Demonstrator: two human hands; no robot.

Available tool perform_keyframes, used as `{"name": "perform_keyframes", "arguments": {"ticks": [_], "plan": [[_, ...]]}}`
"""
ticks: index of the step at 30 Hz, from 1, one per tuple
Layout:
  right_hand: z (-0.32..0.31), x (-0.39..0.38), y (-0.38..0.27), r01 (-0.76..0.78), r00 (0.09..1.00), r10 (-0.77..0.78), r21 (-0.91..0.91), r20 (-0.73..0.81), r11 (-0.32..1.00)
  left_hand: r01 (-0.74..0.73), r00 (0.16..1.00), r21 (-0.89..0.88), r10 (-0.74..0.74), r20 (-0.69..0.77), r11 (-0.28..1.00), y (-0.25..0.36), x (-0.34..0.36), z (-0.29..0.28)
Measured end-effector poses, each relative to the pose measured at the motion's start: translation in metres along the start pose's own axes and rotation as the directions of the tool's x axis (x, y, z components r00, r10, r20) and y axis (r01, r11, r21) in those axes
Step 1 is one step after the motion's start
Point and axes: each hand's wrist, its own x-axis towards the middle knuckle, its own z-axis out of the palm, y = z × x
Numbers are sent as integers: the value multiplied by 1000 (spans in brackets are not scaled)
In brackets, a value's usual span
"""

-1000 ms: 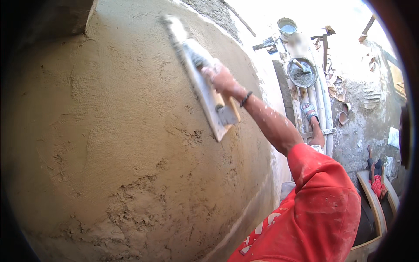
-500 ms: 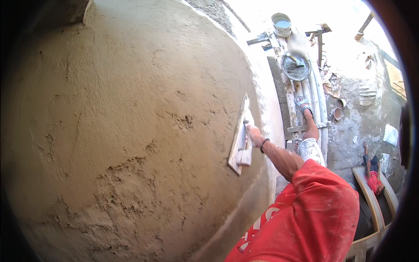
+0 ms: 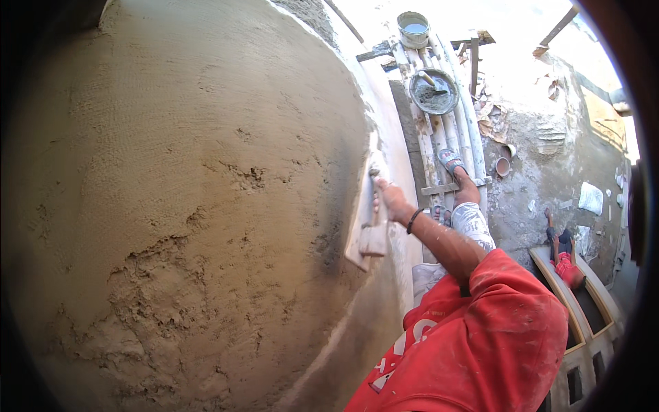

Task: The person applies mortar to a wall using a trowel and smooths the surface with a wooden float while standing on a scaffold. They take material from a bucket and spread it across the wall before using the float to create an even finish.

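My right hand (image 3: 394,200) is closed around the handle of a plastering float (image 3: 357,230), a long pale board. Its flat side lies against the wet brown plaster wall (image 3: 178,178), close to the wall's right-hand border. A dark band circles my wrist, and my red sleeve (image 3: 515,309) covers the upper arm. The plaster is smooth higher up, while rough pits and a coarse patch (image 3: 161,288) show lower down. My left hand is out of view.
My sandalled feet (image 3: 451,162) stand on a pole scaffold (image 3: 473,137). On it are a basin (image 3: 434,110) of grey mortar with a trowel (image 3: 432,84) and a bucket (image 3: 413,42) of water. Below right, a person (image 3: 566,264) in red is beside curved frames (image 3: 583,302).
The view has shifted, so wall, scaffold and basin appear further left. The float stays in my right hand and now sits nearer the plaster's right border.
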Motion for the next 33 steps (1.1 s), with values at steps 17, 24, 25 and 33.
{"name": "perform_keyframes", "arguments": {"ticks": [17,24,25,33], "plan": [[-322,42,-313,-263,882,-320,-925,-347,276,48,889,-449,167,427,892,63,-51,-62],[-345,85,-284,-216,967,-233,-812,-101,-543,697,-383,-276,670,636,661,154,-263,-133],[-364,111,-270,-184,966,-253,-828,-53,-530,682,-599,-73,613,515,728,167,-292,-137],[-360,289,-213,-164,981,-177,-795,-72,-584,618,-665,-53,558,496,784,203,-457,-123]]}}
